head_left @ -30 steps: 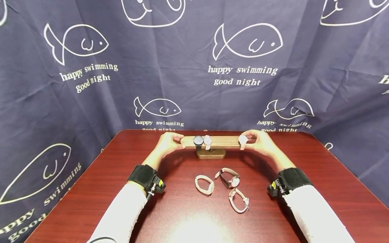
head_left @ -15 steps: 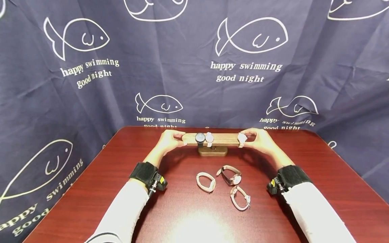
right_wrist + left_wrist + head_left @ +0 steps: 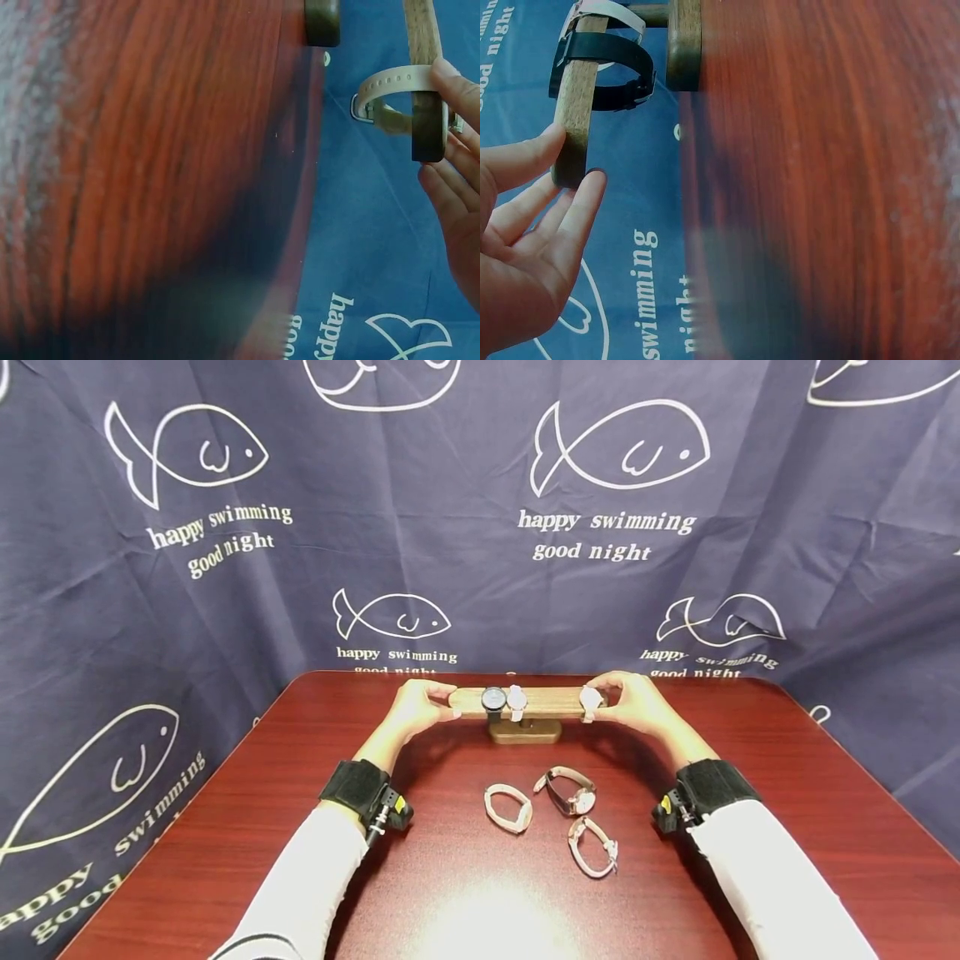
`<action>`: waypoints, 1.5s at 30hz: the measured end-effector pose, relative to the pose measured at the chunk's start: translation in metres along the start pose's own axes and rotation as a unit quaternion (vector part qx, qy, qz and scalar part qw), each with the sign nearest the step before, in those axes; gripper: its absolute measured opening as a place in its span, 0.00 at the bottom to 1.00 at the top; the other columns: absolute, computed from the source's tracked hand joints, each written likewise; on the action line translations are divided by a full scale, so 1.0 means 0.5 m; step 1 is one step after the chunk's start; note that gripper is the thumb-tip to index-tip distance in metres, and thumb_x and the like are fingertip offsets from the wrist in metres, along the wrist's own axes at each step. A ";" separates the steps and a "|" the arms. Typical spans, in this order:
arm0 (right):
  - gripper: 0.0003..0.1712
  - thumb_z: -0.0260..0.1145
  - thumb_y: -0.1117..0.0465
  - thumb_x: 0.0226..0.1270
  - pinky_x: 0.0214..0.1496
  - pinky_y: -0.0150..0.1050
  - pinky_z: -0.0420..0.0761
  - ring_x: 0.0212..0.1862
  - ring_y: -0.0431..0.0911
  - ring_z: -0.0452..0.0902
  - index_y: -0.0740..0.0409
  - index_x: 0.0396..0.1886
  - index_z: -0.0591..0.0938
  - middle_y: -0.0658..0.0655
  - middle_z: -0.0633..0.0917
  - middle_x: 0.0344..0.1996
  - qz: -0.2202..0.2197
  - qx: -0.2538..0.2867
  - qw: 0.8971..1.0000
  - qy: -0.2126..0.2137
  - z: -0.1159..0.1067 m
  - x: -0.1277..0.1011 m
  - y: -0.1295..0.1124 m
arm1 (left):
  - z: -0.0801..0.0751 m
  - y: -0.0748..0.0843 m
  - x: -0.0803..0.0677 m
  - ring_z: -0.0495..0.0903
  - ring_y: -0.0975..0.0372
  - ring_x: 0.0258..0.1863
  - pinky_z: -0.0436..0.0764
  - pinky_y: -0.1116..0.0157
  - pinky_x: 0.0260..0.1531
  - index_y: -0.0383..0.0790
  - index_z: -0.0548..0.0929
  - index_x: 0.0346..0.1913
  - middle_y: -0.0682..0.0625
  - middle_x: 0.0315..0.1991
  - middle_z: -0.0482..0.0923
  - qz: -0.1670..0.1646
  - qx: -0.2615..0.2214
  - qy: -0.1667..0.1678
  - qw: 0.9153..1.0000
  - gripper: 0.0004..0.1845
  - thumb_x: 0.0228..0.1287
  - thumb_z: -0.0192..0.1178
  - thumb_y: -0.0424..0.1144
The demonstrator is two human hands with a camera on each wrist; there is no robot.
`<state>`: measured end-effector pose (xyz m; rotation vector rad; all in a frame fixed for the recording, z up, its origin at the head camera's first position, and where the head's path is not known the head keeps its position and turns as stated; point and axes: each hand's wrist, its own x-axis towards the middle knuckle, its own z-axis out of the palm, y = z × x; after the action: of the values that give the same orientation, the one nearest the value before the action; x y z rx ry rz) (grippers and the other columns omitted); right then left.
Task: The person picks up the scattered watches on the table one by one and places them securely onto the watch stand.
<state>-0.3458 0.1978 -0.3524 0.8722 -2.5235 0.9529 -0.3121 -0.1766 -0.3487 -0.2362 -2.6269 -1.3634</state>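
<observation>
A wooden watch stand (image 3: 525,702) sits at the far edge of the red-brown table (image 3: 450,877), its crossbar level above a rounded base. The left hand (image 3: 415,707) holds the bar's left end; in the left wrist view the thumb lies along one face and the fingertips (image 3: 591,187) touch the bar's tip from the other side, so the hold is a light pinch with nearly straight fingers. The right hand (image 3: 636,703) is at the bar's right end, where a white watch (image 3: 591,699) is strapped on. In the right wrist view its fingers (image 3: 457,90) lie over the strap, but most of that hand is cut off by the frame edge, so I cannot tell how firmly it grasps the watch or bar. A black watch (image 3: 492,700) and a pale watch (image 3: 515,699) hang side by side near the bar's middle. Three loose watches (image 3: 570,795) lie on the table near the stand. Their dials are too small to read. Both wrist views are blurred across the table surface.
</observation>
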 end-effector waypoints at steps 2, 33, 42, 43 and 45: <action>0.31 0.83 0.63 0.39 0.46 0.44 0.78 0.41 0.50 0.81 0.65 0.47 0.84 0.59 0.87 0.39 0.008 0.002 1.000 -0.010 -0.002 0.002 -0.001 | 0.001 0.000 0.000 0.83 0.55 0.45 0.78 0.60 0.49 0.34 0.86 0.50 0.41 0.44 0.86 -0.001 0.001 0.000 1.000 0.24 0.45 0.75 0.30; 0.24 0.83 0.58 0.36 0.39 0.40 0.77 0.36 0.45 0.80 0.56 0.38 0.89 0.50 0.88 0.33 -0.053 -0.051 0.995 -0.066 0.018 0.056 -0.041 | 0.001 0.001 -0.003 0.84 0.56 0.42 0.79 0.61 0.49 0.36 0.86 0.50 0.43 0.43 0.86 0.005 0.014 0.009 1.000 0.24 0.44 0.75 0.31; 0.24 0.82 0.59 0.37 0.43 0.44 0.80 0.39 0.49 0.83 0.59 0.40 0.88 0.55 0.88 0.36 -0.072 -0.057 0.993 -0.072 0.039 0.074 -0.063 | 0.000 0.000 -0.005 0.85 0.59 0.37 0.80 0.64 0.43 0.35 0.86 0.50 0.42 0.43 0.86 0.014 0.008 0.013 1.000 0.24 0.44 0.75 0.31; 0.24 0.81 0.60 0.38 0.44 0.45 0.80 0.41 0.50 0.83 0.60 0.41 0.88 0.56 0.88 0.37 -0.072 -0.057 0.993 -0.073 0.042 0.076 -0.065 | 0.001 0.000 -0.005 0.85 0.59 0.36 0.81 0.64 0.43 0.35 0.86 0.50 0.42 0.43 0.86 0.015 0.007 0.013 1.000 0.24 0.44 0.75 0.31; 0.25 0.81 0.60 0.39 0.47 0.47 0.80 0.43 0.52 0.83 0.61 0.42 0.88 0.57 0.88 0.38 -0.068 -0.056 0.993 -0.077 0.047 0.079 -0.070 | 0.002 -0.001 -0.005 0.85 0.58 0.37 0.81 0.63 0.43 0.34 0.86 0.50 0.42 0.43 0.86 0.016 0.005 0.012 1.000 0.24 0.44 0.75 0.31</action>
<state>-0.3556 0.1439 -0.3342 1.1047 -2.5765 0.7210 -0.3100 -0.1760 -0.3501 -0.2568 -2.5977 -1.3350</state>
